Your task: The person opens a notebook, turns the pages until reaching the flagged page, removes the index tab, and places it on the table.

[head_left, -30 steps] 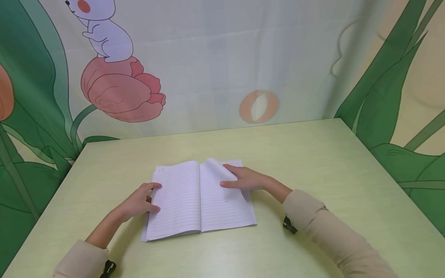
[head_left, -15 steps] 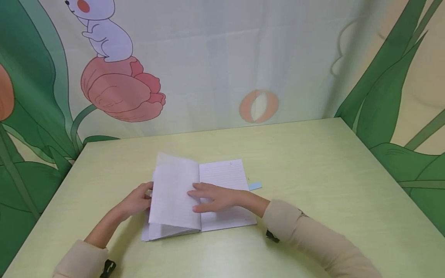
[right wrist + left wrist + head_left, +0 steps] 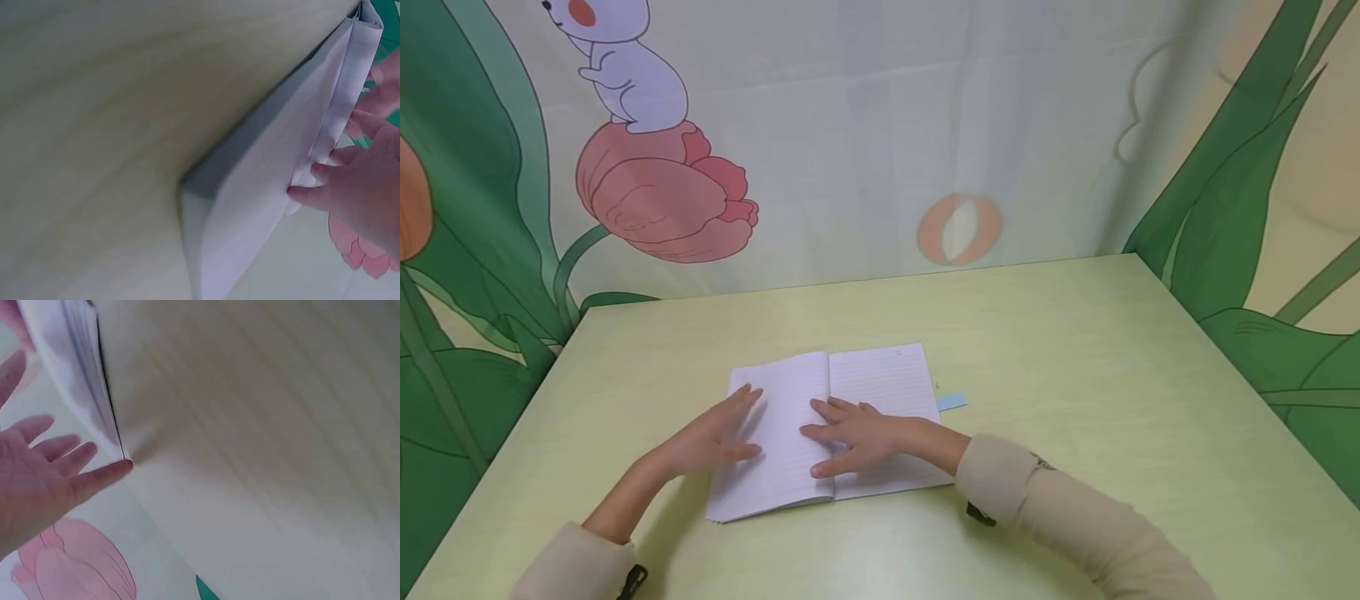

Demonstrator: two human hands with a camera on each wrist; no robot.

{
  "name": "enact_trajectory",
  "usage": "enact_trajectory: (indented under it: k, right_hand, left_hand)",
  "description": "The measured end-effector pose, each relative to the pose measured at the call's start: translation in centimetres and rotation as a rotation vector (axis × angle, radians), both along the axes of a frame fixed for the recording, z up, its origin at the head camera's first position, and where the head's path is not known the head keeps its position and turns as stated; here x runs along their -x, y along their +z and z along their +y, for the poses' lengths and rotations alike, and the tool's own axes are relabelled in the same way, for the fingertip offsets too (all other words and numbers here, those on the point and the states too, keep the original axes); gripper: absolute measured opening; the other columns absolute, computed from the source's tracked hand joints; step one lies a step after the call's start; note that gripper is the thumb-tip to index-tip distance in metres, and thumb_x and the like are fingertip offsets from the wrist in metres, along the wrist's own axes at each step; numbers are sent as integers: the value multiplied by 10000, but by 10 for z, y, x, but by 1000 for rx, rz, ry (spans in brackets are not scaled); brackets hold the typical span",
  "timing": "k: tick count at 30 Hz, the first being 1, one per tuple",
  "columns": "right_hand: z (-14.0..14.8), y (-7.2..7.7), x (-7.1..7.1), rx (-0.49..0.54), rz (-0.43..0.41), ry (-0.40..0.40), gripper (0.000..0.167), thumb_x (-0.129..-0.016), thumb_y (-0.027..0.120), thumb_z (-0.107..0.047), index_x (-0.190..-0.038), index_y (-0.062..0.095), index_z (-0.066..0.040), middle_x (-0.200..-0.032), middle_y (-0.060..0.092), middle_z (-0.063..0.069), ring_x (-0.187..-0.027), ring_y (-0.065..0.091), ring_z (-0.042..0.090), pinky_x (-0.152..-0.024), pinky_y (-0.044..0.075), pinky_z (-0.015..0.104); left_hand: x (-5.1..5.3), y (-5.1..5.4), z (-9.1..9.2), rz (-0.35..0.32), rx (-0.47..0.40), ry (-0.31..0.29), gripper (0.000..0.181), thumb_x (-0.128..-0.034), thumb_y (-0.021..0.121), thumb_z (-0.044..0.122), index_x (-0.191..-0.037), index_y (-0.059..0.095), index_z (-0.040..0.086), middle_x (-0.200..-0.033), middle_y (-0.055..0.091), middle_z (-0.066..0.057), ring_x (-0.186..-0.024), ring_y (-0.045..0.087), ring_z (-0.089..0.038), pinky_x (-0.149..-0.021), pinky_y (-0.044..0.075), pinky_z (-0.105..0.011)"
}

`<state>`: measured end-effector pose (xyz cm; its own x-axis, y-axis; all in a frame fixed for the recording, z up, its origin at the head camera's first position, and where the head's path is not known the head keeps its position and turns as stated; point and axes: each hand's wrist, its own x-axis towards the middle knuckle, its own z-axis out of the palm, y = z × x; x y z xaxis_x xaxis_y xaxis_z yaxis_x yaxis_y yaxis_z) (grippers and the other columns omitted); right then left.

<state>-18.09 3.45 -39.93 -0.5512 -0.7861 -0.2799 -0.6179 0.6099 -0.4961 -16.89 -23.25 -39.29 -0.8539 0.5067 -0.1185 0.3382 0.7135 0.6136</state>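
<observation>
An open notebook (image 3: 790,417) with lined pages lies on the table, a pale blue tab (image 3: 952,402) sticking out past its right edge. My left hand (image 3: 711,437), fingers spread, is over the outer part of the left page; whether it touches is hard to tell. In the left wrist view the left hand (image 3: 47,469) shows straight fingers beside the notebook's edge. My right hand (image 3: 861,435) lies across the centre fold, fingers spread onto the left page. The right wrist view shows the right hand (image 3: 362,181) with its fingertips on the paper near the fold.
The pale yellow-green table (image 3: 1060,358) extends around the notebook. Behind it hangs a printed curtain (image 3: 850,150) with a white animal, a pink flower and green leaves. Both forearms wear beige sleeves, each with a dark strap beneath.
A page has been turned from right to left and now lies flat. My right hand has moved left to the fold; my left hand has come from the page edge onto the left page's area.
</observation>
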Motion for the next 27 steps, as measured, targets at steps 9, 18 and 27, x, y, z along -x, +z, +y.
enact_trajectory:
  k: [9,18,27]
  right_hand:
    - [36,4,9,15,59,-47,791,-818,635,-430,-1432,277,-82,-1504,119,148,-1376,52,301,-1057,140,518]
    - [81,-2,18,-30,170,-244,851,-802,659,-401,-1407,250,36,-1452,208,246,-1347,112,392,-1041,174,532]
    - [100,-4,15,55,95,-406,870,-824,638,-385,-1398,196,98,-1455,219,228,-1340,93,420,-1059,135,509]
  left_hand:
    - [-1,-7,6,49,102,-130,842,-740,754,249,-1364,302,-89,-1382,264,-340,-1281,218,-471,-1031,196,-524]
    - [-3,1,11,34,157,-107,836,-719,765,200,-1346,312,-118,-1388,268,-328,-1277,225,-474,-1010,204,-559]
    - [-3,-1,9,32,178,-100,816,-728,754,222,-1336,329,-118,-1386,270,-329,-1265,196,-513,-1003,178,-589]
